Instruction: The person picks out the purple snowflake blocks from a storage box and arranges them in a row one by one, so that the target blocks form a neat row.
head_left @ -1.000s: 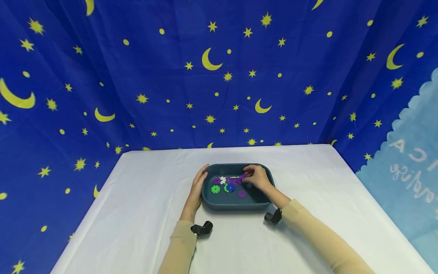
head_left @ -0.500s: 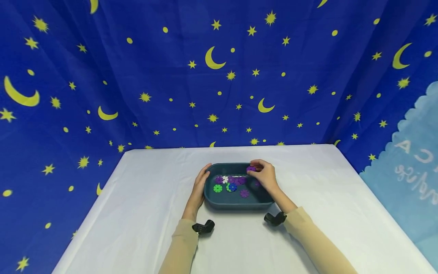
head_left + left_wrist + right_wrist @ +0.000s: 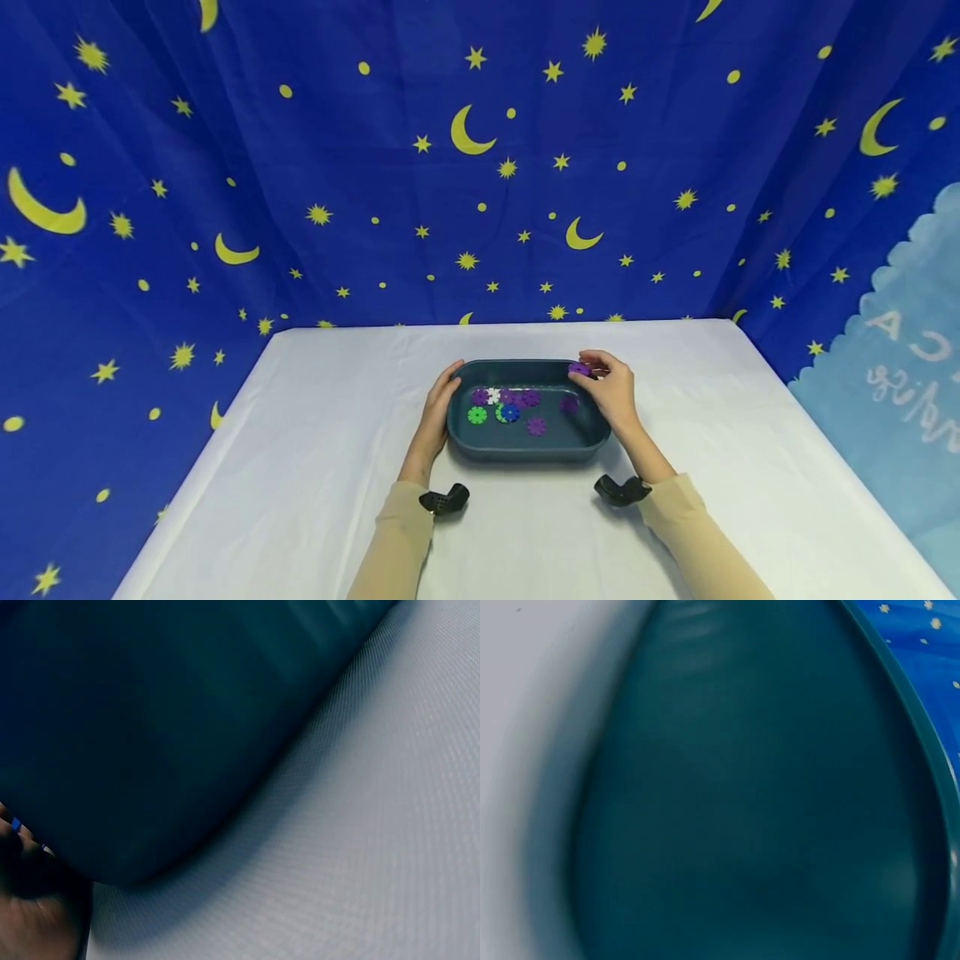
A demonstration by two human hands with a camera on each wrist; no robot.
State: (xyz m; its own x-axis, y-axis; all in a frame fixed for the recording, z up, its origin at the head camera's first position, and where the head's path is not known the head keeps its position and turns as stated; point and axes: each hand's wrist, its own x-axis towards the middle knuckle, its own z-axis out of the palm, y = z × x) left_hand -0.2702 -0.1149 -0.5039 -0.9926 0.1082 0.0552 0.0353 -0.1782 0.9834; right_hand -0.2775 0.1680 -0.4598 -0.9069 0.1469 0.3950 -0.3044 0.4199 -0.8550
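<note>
A dark teal tray (image 3: pixel 525 450) sits mid-table and holds several flower-shaped plastic discs: green (image 3: pixel 477 414), white (image 3: pixel 492 394), blue (image 3: pixel 510 412) and purple (image 3: pixel 536 426). My right hand (image 3: pixel 588 367) pinches one purple disc (image 3: pixel 578 368) above the tray's far right corner. My left hand (image 3: pixel 448 377) lies with straight fingers against the tray's left wall. In the left wrist view the tray's outer wall (image 3: pixel 165 727) fills the frame, blurred. In the right wrist view the tray (image 3: pixel 742 795) is a close blur, and the pinched disc is not visible.
A white cloth (image 3: pixel 315 467) covers the table, also seen as the cloth (image 3: pixel 390 825) beside the tray. A blue star-and-moon curtain (image 3: pixel 480 167) hangs behind and on both sides. Black wrist mounts (image 3: pixel 444 500) sit on both forearms.
My right hand lifted a purple disc from the pile in the tray and carried it right, to the far right corner. The left hand stayed against the tray.
</note>
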